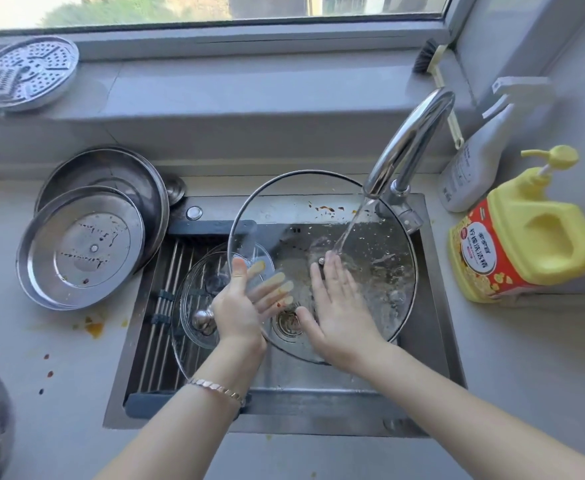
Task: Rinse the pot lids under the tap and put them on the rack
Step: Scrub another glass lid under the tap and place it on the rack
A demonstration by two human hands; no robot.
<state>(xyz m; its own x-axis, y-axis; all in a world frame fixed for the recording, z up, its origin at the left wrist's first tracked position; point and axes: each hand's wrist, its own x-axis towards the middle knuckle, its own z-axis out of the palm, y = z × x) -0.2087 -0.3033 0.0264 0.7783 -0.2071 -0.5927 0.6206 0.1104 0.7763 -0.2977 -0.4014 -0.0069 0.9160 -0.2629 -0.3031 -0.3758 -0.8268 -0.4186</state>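
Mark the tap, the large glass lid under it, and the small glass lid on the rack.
Tap (411, 135): head view, curved spout.
Large glass lid (294, 206): head view, upper pane.
Small glass lid (202, 320): head view, knob.

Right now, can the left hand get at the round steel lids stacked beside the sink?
Likely not yet: the left hand grips the large clear glass lid; nothing else blocks the round steel lids.

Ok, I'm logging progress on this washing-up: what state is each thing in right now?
tap: running.
large glass lid: tilted under the tap, wet.
small glass lid: lying on the rack, knob up.
rack: laid out, holding the small glass lid.
steel lids: stacked, stained, left of the rack.
left hand: grips the large glass lid's rim.
right hand: flat against the large glass lid.
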